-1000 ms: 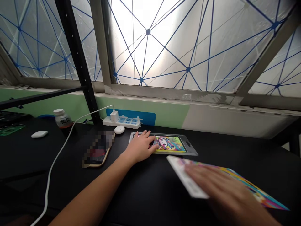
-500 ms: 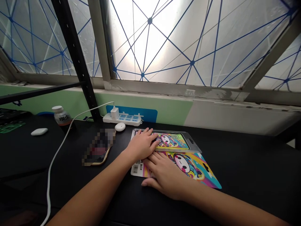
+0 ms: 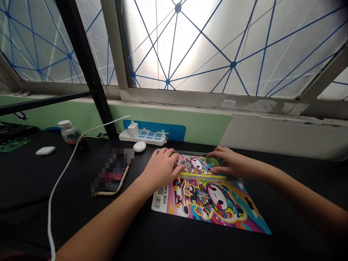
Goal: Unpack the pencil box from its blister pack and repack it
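Note:
A colourful pencil box [image 3: 196,165] with a cartoon character lies in a clear plastic shell. Below it on the black table is a large printed backing card [image 3: 212,203] with the same character, lettering and a barcode. My left hand [image 3: 162,167] holds the left end of the pencil box, fingers bent over the far edge and thumb along the near side; it hides that end. At the right end is my right hand [image 3: 227,161], slightly blurred, with thumb and fingers apart and their tips at the box.
Left of the card lie a phone [image 3: 116,181], partly pixelated, and a white round case [image 3: 139,146]. Behind stands a power strip [image 3: 146,137] with a charger. A white cable [image 3: 65,168] crosses the left side, past a bottle [image 3: 69,133] and a white mouse-like object [image 3: 45,150].
My right hand has lifted off the card and moved right and away from me to the box's right end. More of the card shows. My left hand stays on the left end.

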A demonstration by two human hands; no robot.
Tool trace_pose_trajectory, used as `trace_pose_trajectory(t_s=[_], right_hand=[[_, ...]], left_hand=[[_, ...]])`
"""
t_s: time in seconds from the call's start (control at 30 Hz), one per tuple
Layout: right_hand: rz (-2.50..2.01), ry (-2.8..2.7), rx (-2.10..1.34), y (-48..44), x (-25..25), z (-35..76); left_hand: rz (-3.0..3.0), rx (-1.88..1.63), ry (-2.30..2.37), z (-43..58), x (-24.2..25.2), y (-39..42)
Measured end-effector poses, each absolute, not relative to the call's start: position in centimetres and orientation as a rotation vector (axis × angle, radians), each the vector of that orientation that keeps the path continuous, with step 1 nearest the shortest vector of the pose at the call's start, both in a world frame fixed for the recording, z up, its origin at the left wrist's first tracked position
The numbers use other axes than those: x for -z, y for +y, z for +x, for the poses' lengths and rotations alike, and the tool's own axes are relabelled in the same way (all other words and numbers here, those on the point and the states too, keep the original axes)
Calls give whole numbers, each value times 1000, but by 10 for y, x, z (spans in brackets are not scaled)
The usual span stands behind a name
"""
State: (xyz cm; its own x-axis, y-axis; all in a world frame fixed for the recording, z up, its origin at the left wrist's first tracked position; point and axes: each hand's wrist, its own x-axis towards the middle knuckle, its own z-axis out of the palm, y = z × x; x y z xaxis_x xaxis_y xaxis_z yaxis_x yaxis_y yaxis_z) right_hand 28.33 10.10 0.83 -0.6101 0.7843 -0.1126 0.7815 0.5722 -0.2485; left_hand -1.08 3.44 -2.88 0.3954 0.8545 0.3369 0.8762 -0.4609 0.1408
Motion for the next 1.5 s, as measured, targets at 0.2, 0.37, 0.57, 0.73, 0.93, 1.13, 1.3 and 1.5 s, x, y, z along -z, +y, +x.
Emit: trace_pose_trajectory(t_s=[0.2, 0.37, 0.57, 0.73, 0.93, 1.13, 1.3, 1.5], right_hand=[[-1398, -2810, -504, 117, -10, 278], [-1346, -2672, -221, 107, 1, 278], [-1164, -2488, 103, 64, 8, 275], [-941, -2344, 275, 20, -5, 290], [-911, -2379, 415, -46, 17, 324], [-899, -2462, 237, -68, 51, 326], [-1194, -2487, -162, -63, 50, 328], [-1250, -2482, -438, -48, 14, 333]], left_hand=[[-2588, 541, -1628, -9, 25, 33], [-2563, 643, -1649, -11, 21, 31], [-2503, 783, -1599, -30, 8, 33], [-2467, 920, -1258, -28, -17, 5], [-2461, 958, -1129, -14, 6, -62], [-2731, 912, -1658, -30, 48, -95], [-2843, 940, -1905, -36, 47, -94], [-2815, 1087, -1934, -31, 47, -94]])
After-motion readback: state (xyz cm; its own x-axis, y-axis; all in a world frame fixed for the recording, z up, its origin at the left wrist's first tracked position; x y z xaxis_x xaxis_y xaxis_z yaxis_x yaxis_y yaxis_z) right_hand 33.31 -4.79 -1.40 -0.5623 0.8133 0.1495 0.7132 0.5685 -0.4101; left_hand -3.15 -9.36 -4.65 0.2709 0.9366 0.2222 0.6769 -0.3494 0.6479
